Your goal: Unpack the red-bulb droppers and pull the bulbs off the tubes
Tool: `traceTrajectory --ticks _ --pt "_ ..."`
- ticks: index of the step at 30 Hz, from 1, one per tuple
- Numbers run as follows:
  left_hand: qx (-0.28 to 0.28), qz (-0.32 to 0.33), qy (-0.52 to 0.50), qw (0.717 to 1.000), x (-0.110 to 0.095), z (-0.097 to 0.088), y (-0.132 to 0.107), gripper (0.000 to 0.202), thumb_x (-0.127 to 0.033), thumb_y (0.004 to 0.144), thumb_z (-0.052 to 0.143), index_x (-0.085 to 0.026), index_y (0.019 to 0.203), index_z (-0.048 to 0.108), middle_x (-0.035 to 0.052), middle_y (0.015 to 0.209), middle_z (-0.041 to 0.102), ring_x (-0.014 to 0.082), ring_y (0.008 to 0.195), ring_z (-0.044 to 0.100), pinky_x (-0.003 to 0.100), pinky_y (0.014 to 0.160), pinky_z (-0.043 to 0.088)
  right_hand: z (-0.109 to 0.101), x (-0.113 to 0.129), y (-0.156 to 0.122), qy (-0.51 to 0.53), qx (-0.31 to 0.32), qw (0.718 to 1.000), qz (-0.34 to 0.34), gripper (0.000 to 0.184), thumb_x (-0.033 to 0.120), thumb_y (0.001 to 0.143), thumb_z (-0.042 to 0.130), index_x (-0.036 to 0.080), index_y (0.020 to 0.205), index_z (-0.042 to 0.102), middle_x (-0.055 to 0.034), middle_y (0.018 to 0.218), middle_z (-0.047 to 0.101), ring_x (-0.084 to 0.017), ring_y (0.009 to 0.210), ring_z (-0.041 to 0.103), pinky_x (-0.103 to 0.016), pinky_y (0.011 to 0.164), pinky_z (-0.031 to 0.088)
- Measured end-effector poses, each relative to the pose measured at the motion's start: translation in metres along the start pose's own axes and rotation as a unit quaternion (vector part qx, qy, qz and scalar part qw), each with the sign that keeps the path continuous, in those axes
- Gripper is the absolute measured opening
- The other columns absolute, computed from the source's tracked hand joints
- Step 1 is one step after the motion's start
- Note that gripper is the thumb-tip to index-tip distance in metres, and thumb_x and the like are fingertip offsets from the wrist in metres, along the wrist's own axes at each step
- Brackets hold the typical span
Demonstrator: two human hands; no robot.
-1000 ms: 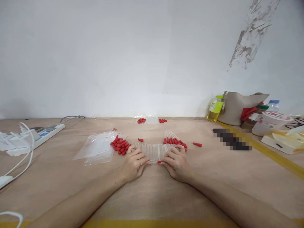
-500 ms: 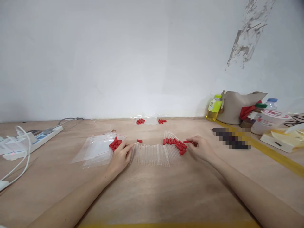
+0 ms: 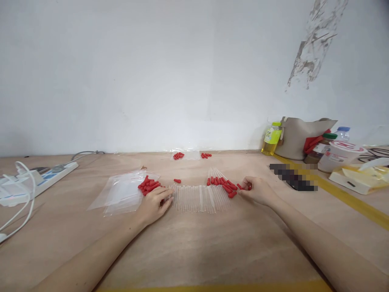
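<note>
My left hand [image 3: 154, 206] rests at the left end of a row of thin clear tubes [image 3: 194, 199], fingers stretched out and touching the end tubes. Beside its knuckles lies a pile of red rubber bulbs [image 3: 148, 184] on clear plastic bags [image 3: 118, 192]. One loose red bulb [image 3: 177, 181] sits just above the row. My right hand [image 3: 253, 190] is closed in a pinch on a red rubber bulb [image 3: 239, 186], just right of another group of red bulbs [image 3: 229, 187]. Several tubes with red bulbs on their ends fan out behind the row.
Small bagged red bulbs [image 3: 178, 155] lie by the wall. A white power strip [image 3: 45, 182] with cables is at left. On the right stand a yellow-capped bottle [image 3: 271, 140], a grey bag [image 3: 293, 138], jars, a white tub [image 3: 340, 156] and a tissue pack [image 3: 360, 178].
My left hand has drawn down from near the loose bulb, and its fingers have spread over the end tubes. My right hand's pinched bulb has tilted and moved slightly lower.
</note>
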State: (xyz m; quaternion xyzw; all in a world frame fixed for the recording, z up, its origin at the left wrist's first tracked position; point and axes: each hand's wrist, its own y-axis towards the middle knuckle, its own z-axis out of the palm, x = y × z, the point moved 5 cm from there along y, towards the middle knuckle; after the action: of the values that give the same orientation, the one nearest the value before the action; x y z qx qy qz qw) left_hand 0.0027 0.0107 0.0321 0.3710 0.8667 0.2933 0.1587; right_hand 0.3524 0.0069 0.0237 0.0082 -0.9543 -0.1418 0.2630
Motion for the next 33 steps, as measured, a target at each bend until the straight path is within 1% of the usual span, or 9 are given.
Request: traceTrajectory --ticks 4,9,12,19,23,26,28,31,33 --pt "0.033 0.004 -0.007 0.999 -0.004 -0.004 0.0 0.03 -0.03 0.081 0.05 -0.017 0.106 0.06 0.0072 0.089 0.064 0.0168 0.08 0.059 0.029 0.072 0.05 0.006 -0.004 0.0 0.014 0.011 1.0 0.01 0.013 0.031 0.061 0.06 0.019 0.063 0.057 0.0005 0.061 0.06 -0.012 0.055 0.053 -0.021 0.049 0.033" --pt "0.061 0.021 -0.013 0.998 -0.005 -0.005 -0.001 0.034 -0.031 0.077 0.054 -0.017 0.108 0.059 0.0085 0.098 0.062 0.0192 0.09 0.057 0.031 0.079 0.048 0.009 -0.007 0.002 0.042 0.041 0.998 0.039 0.022 0.038 0.069 0.054 0.017 0.063 0.059 -0.001 0.059 0.061 -0.012 0.054 0.053 -0.021 0.048 0.033" --pt "0.07 0.032 -0.008 0.997 -0.005 -0.006 -0.002 0.034 -0.032 0.076 0.055 -0.019 0.107 0.059 0.0083 0.1 0.061 0.0203 0.093 0.056 0.034 0.081 0.047 0.008 -0.013 0.004 0.033 0.037 0.997 0.061 0.024 0.038 0.072 0.051 0.017 0.064 0.061 -0.0012 0.059 0.062 -0.011 0.052 0.052 -0.021 0.047 0.032" --pt "0.046 0.03 0.039 0.998 -0.009 -0.014 0.003 0.032 -0.033 0.076 0.053 -0.022 0.106 0.06 0.0075 0.106 0.058 0.024 0.1 0.05 0.043 0.087 0.038 0.011 -0.02 0.009 0.03 -0.006 0.997 0.07 0.023 0.036 0.073 0.05 0.018 0.062 0.061 -0.0012 0.06 0.063 -0.012 0.056 0.055 -0.02 0.049 0.035" --pt "0.024 0.021 0.044 0.998 -0.008 -0.016 0.004 0.031 -0.03 0.079 0.05 -0.023 0.107 0.06 0.0073 0.108 0.057 0.0239 0.102 0.048 0.044 0.087 0.037 0.016 -0.016 0.018 0.022 -0.013 0.996 0.09 0.023 0.036 0.073 0.05 0.018 0.065 0.062 -0.0019 0.062 0.065 -0.012 0.056 0.057 -0.021 0.05 0.036" --pt "-0.003 0.023 0.047 0.999 -0.006 -0.017 0.003 0.032 -0.031 0.078 0.052 -0.023 0.107 0.06 0.0081 0.11 0.054 0.0242 0.101 0.048 0.043 0.086 0.039 0.014 -0.009 0.029 -0.001 -0.028 0.993 0.112 0.022 0.038 0.07 0.053 0.02 0.065 0.063 -0.0029 0.063 0.065 -0.015 0.06 0.058 -0.023 0.052 0.035" --pt "-0.014 0.024 0.05 0.998 -0.005 -0.017 0.003 0.032 -0.032 0.077 0.053 -0.023 0.107 0.06 0.0086 0.111 0.053 0.0242 0.1 0.048 0.043 0.086 0.039 0.014 -0.003 0.035 -0.02 -0.016 0.992 0.127 0.025 0.044 0.066 0.056 0.021 0.06 0.063 -0.0027 0.057 0.063 -0.017 0.061 0.058 -0.025 0.055 0.035" --pt "-0.016 0.018 0.054 0.998 -0.005 -0.016 0.002 0.031 -0.032 0.078 0.053 -0.022 0.106 0.061 0.0089 0.112 0.052 0.0241 0.101 0.048 0.043 0.087 0.039 0.016 0.006 0.039 -0.059 0.032 0.987 0.144 0.031 0.052 0.063 0.058 0.022 0.054 0.062 -0.002 0.049 0.06 -0.018 0.059 0.058 -0.029 0.059 0.035" --pt "-0.013 0.017 0.055 0.998 -0.005 -0.016 0.002 0.03 -0.032 0.078 0.052 -0.022 0.105 0.061 0.0091 0.112 0.052 0.0241 0.101 0.047 0.043 0.087 0.039 0.015 0.011 0.04 -0.074 0.056 0.984 0.155 0.031 0.052 0.062 0.059 0.022 0.053 0.062 -0.002 0.047 0.059 -0.018 0.057 0.057 -0.03 0.059 0.035"
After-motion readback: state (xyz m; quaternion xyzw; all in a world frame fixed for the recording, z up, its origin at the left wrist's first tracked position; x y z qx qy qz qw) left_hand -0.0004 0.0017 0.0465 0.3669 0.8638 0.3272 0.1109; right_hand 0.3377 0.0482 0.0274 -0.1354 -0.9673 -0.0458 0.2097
